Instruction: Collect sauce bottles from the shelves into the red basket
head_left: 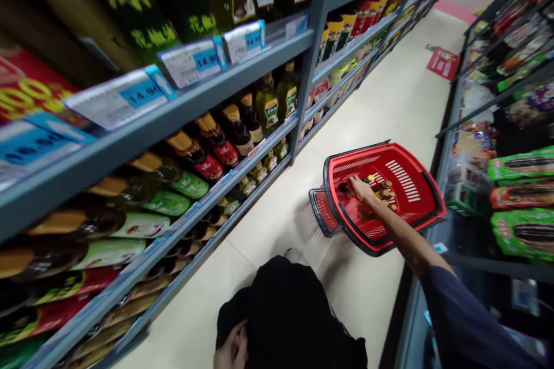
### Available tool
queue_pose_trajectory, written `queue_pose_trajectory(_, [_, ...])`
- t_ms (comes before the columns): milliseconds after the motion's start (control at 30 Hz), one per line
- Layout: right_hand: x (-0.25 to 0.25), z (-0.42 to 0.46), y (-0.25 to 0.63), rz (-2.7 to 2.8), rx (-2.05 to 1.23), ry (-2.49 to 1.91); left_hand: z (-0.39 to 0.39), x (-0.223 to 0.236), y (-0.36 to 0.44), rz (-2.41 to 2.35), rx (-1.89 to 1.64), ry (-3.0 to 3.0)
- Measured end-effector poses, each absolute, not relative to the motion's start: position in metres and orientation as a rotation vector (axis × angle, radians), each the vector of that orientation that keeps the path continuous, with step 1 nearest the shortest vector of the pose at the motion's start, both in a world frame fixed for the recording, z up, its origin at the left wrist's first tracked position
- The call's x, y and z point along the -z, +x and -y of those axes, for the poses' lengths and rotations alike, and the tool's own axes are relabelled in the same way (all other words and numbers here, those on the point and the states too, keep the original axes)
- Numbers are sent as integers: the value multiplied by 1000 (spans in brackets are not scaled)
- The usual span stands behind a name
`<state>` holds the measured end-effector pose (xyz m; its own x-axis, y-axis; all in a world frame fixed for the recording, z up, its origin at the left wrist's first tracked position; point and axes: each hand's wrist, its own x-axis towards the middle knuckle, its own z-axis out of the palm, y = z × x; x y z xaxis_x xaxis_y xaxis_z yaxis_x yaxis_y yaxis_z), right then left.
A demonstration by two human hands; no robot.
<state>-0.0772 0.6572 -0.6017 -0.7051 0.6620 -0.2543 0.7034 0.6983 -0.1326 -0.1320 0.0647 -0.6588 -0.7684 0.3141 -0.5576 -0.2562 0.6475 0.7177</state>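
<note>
My right hand (360,189) reaches down into a red shopping basket (331,170) on the floor. Its fingers are closed around what looks like a small dark bottle (343,187), mostly hidden by the hand. Beside it in the basket lie several bottles (385,189) with yellowish caps. The basket's black-edged handle (320,213) hangs out at the near left side. At the bottom of the view my left hand (234,347) rests against my black-clothed leg (289,311), fingers curled together, nothing visible in them.
A grey shelf (242,63) with oil and sauce bottles (212,155) and blue-white price tags (194,62) runs along the left. On the right, a rack holds green and red packs (523,225) close to the basket. A red floor sign (442,63) lies farther down the aisle.
</note>
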Motion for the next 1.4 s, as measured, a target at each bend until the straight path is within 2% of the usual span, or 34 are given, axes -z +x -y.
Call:
queue_pose_trajectory(100, [514, -649, -57, -2756, 310, 1076, -93, 584, -138, -2181, -1125, 3])
queue_pose_trajectory(200, [381, -634, -36, -2869, 312, 1026, -130, 477, -149, -2159, -1242, -21])
queue_pose_trajectory(333, [163, -600, -27, -3110, 270, 926, -197, 286, -161, -1927, -1466, 172])
queue_pose_trajectory(467, [-53, -541, -38, -3319, 12, 922, -255, 76, -150, -1738, -1666, 531])
queue_pose_trajectory(533, [-146, -504, -46, -3365, -54, 941, -267, -13, -138, -1679, -1771, 698])
queue_pose_trajectory(600, [-221, -464, -53, -3412, -8, 937, -264, -82, -126, -1591, -1839, 785])
queue_pose_trajectory(700, [-300, -405, -60, -3483, 128, 877, -238, -149, -106, -1356, -1868, 812])
queue_pose_trajectory(867, [-362, -332, -64, -3548, 256, 630, -182, -196, -71, -1262, -2088, 658])
queue_pose_trajectory(967, [-371, -308, -60, -3520, 627, 168, -156, -206, -56, -1266, -2178, 598])
queue_pose_trajectory(1067, [-366, -300, -56, -3266, 1154, -230, -137, -211, -49, -1296, -2229, 596])
queue_pose_trajectory(1167, [-354, -299, -59, -2935, 1561, -437, -128, -215, -48, -1345, -2285, 584])
queue_pose_trajectory(1300, [-339, -311, -73, -2601, 1906, -513, -136, -221, -51, -1441, -2349, 544])
queue_pose_trajectory(1400, [-325, -332, -84, -2429, 2034, -468, -154, -221, -54, -1509, -2364, 483])
